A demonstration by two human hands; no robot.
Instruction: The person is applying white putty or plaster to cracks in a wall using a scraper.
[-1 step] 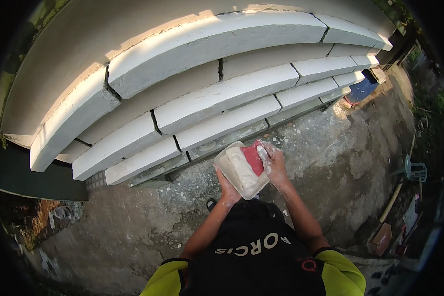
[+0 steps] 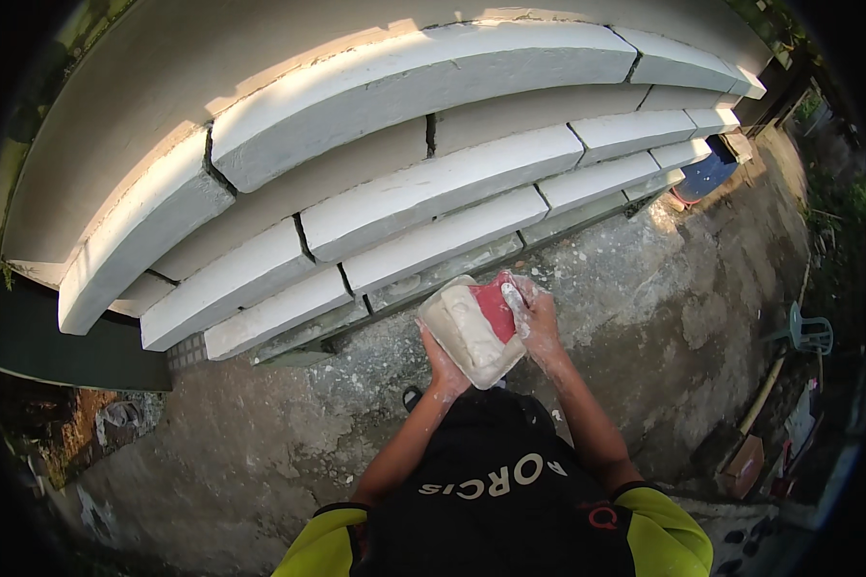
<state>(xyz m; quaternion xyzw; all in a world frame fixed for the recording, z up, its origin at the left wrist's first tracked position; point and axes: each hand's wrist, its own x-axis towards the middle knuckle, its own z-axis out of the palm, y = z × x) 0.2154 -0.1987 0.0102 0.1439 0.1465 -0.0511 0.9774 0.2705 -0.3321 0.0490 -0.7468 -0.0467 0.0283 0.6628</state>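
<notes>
In front of the wearer's torso, near the centre of the view, a shallow pale tray (image 2: pixel 437 315) lies tilted between the two hands, raised above the concrete floor (image 2: pixel 635 298). A thick white paste (image 2: pixel 473 332) forms a ridge along the middle of the tray. The left hand (image 2: pixel 441 363) is closed about the tray's lower left side, supporting it. The right hand (image 2: pixel 537 317), on the opposite side, grips a flat red scraper (image 2: pixel 493 310), with the whitened thumb laid along its near end; the scraper lies over the upper right part of the tray, just beside the paste. Whether its edge touches the paste cannot be told. White residue coats the right fingers and marks both wrists.

Beyond the hands, white ledges (image 2: pixel 443 188) rise in tiers, bowed in outline and divided by narrow dark joints. The floor below is grey, mottled and spotted with white. At the far right end of the tiers stands a blue container (image 2: pixel 710 173); farther right are a green plastic chair (image 2: pixel 811 335) and, nearer the wearer, a brown box (image 2: pixel 743 465). At the lower edge appear a dark shirt (image 2: pixel 510 529) and yellow-green sleeves (image 2: pixel 322 543).
</notes>
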